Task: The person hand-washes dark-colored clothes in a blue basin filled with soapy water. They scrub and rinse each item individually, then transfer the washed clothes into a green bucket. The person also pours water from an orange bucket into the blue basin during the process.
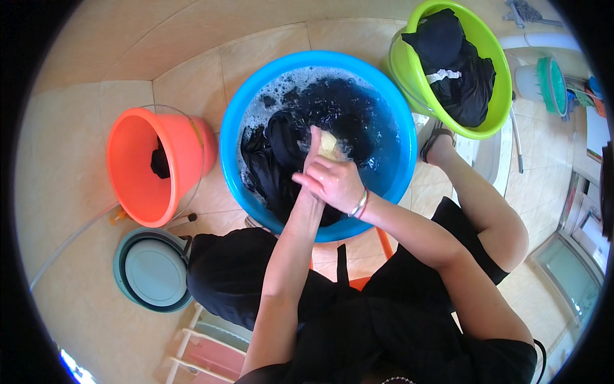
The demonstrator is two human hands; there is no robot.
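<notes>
Yellow soap, a pale bar [327, 144], sits at the middle of the blue basin [231, 128], pressed against the dark wet cloth [275, 160] that lies heaped in the left half of the sudsy water. Only the bar's upper end shows; its long axis runs roughly up and away from the person, and the rest is covered by fingers.

Both hands meet right at it, so neither has any reach to make. The right hand [336, 182], with bangles at the wrist, comes in from the right and lies over the lower part of the bar, fingers curled down; it appears clamped on the soap. The left hand [312, 153] rises straight from below, fingers together and extended along the bar's left side, pressed to the cloth; whether it grips the cloth I cannot tell.

Beyond the basin stand an orange bucket [128, 185] on the left holding a dark garment, a green bucket [499, 83] upper right stuffed with black clothing, and a grey-teal collapsed tub [125, 281] on the tiled floor [70, 128].
</notes>
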